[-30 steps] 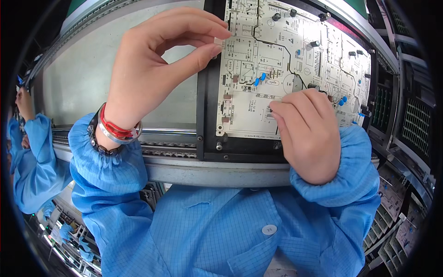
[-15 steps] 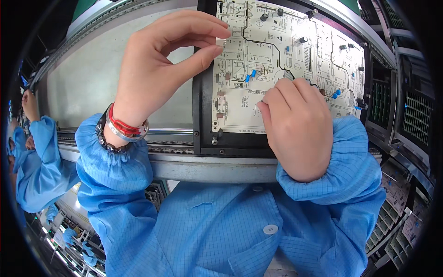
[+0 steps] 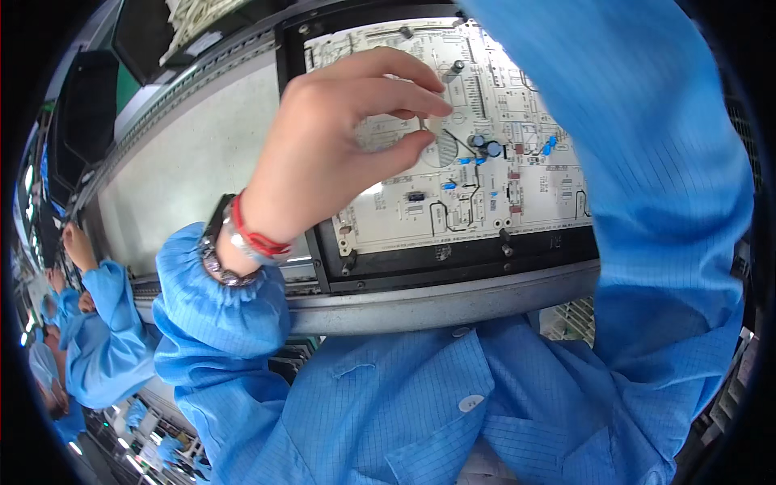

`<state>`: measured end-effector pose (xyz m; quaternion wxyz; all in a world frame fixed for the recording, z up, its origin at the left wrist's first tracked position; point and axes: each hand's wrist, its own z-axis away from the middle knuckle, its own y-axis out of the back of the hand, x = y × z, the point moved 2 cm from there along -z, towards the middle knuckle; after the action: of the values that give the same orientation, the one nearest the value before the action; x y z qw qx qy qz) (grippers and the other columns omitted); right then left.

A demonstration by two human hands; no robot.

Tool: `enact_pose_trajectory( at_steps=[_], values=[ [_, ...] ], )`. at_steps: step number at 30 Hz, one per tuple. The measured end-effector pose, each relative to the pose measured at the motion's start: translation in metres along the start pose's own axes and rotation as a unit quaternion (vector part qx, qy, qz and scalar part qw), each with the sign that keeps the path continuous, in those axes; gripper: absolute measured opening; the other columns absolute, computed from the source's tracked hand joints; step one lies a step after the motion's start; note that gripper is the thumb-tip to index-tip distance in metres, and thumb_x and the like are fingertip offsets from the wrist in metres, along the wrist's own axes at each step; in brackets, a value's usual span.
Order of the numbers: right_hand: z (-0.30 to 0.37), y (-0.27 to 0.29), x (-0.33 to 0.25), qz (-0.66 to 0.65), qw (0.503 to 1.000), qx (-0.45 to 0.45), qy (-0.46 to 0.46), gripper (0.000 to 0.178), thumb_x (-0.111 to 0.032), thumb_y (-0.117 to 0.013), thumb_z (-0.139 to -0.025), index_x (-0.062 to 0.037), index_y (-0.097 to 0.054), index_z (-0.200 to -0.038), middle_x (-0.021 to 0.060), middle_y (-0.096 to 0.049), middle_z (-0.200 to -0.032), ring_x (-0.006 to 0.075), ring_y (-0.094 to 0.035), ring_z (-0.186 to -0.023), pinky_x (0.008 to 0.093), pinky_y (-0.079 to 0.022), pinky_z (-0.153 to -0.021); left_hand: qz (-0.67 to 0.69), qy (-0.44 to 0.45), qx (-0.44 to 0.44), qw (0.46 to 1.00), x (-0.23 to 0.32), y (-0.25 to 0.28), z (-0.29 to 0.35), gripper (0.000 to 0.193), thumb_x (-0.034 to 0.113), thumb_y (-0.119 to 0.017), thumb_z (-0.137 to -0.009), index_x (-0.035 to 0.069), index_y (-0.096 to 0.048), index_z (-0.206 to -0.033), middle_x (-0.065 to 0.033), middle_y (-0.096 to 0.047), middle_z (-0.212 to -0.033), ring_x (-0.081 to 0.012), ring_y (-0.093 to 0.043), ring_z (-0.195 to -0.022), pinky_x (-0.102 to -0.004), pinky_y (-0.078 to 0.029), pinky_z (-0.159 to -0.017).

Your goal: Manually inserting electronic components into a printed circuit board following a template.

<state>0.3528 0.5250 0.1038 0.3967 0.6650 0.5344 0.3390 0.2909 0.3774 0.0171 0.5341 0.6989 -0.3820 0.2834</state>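
A white printed circuit board (image 3: 388, 230) lies in a black frame (image 3: 388, 269) in front of me. My left hand (image 3: 343, 129) hovers over the board's left part, its thumb and fingers curved and apart. A small pale thing shows in the gap between them; whether it is held or stands on the board I cannot make out. Beside these fingertips, two round dark-blue capacitors (image 3: 493, 149) and several small blue parts (image 3: 449, 186) sit on the board. A black cylindrical part (image 3: 415, 196) lies below my hand. My right sleeve (image 3: 647, 145) stretches far forward across the board's right side; my right hand is out of the picture.
A metal rail (image 3: 444, 303) runs along the near edge, between my body and the board. Left of the frame lies a pale flat surface (image 3: 186, 170). Dark bins (image 3: 137, 40) stand at the far left, one with pale parts inside. A person in blue (image 3: 105, 339) works at the left.
My right hand has left the board and reached forward beyond the picture. My left hand has moved right and slightly down. The frame appears farther left, with different board parts showing.
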Motion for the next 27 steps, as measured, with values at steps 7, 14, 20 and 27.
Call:
enact_pose_trajectory(
  at_steps=[7, 14, 20, 27],
  values=[
    [-0.008, 0.045, 0.015, 0.022, 0.997, -0.002, -0.070, 0.022, -0.021, -0.057, -0.081, -0.0006, -0.064, -0.081, 0.0169, -0.062, -0.073, 0.0296, -0.061, -0.069, 0.0352, -0.049, -0.068, -0.045, -0.022, 0.066, 0.997, 0.029, -0.009, -0.030, 0.029, -0.003, -0.067, -0.066, 0.006, -0.065, -0.093, -0.0092, -0.059, -0.079, -0.0202, -0.058, -0.062, -0.0303, -0.049, -0.058],
    [0.009, 0.018, 0.055, -0.013, 0.987, -0.040, -0.158, 0.022, -0.022, -0.058, -0.081, -0.0003, -0.065, -0.081, 0.0162, -0.064, -0.075, 0.0273, -0.062, -0.070, 0.0340, -0.050, -0.068, -0.107, 0.011, 0.012, 0.994, 0.035, -0.019, -0.048, 0.032, -0.001, -0.069, -0.066, 0.006, -0.062, -0.097, -0.0109, -0.060, -0.081, -0.0259, -0.060, -0.069, -0.0315, -0.049, -0.062],
    [0.020, 0.000, 0.070, -0.043, 0.977, -0.048, -0.205, 0.023, -0.022, -0.059, -0.081, 0.0000, -0.066, -0.082, 0.0156, -0.065, -0.076, 0.0253, -0.063, -0.070, 0.0330, -0.050, -0.069, -0.157, 0.036, -0.011, 0.987, 0.029, -0.027, -0.056, 0.030, -0.001, -0.067, -0.067, 0.004, -0.062, -0.096, -0.0117, -0.061, -0.081, -0.0278, -0.060, -0.069, -0.0327, -0.049, -0.062],
    [0.006, 0.000, 0.064, -0.074, 0.971, -0.053, -0.223, 0.024, -0.022, -0.059, -0.081, 0.0003, -0.067, -0.083, 0.0149, -0.066, -0.077, 0.0230, -0.064, -0.071, 0.0318, -0.051, -0.070, -0.263, -0.023, -0.009, 0.965, 0.029, -0.029, -0.058, 0.017, -0.002, -0.063, -0.065, 0.001, -0.058, -0.081, -0.0111, -0.057, -0.081, -0.0286, -0.057, -0.076, -0.0352, -0.048, -0.066]
  ],
)
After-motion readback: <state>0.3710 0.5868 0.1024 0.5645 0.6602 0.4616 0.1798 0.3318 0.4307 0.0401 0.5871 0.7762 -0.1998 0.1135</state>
